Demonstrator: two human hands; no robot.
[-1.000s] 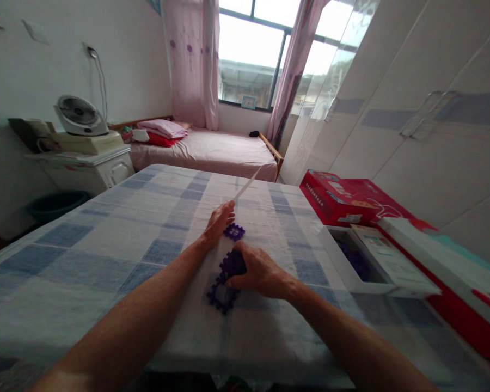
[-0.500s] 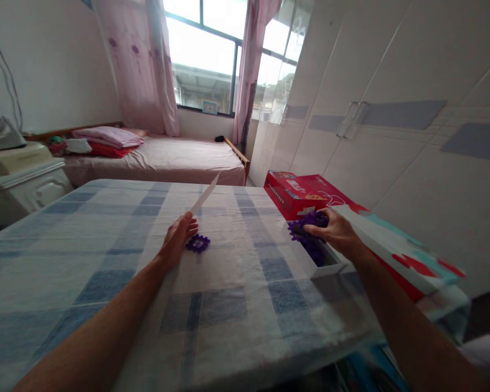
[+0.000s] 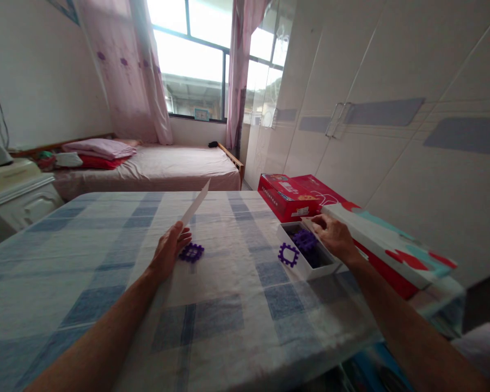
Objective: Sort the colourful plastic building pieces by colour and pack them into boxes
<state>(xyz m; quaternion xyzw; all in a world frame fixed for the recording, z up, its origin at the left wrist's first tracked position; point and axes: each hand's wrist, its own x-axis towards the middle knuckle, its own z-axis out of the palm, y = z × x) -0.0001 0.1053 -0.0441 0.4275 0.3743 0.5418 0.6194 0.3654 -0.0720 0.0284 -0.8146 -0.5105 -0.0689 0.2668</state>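
Observation:
My left hand grips a thin white sheet that stands up at a slant from its fingers. Just right of those fingers, a flat purple interlocking piece with notched edges lies on the tablecloth. My right hand is closed at the far right side of an open white box, its fingers on a pale flap there. Several purple pieces lie inside the box. One purple square frame piece leans against the box's left wall outside.
A red box stands behind the white box. A long white, red and teal box lies to the right, beside the wardrobe. The blue-checked tablecloth covers the table; a bed stands beyond.
My right hand has let go of the purple pieces and moved to the box's far edge. A square piece now shows outside the box's left wall. The view has shifted slightly.

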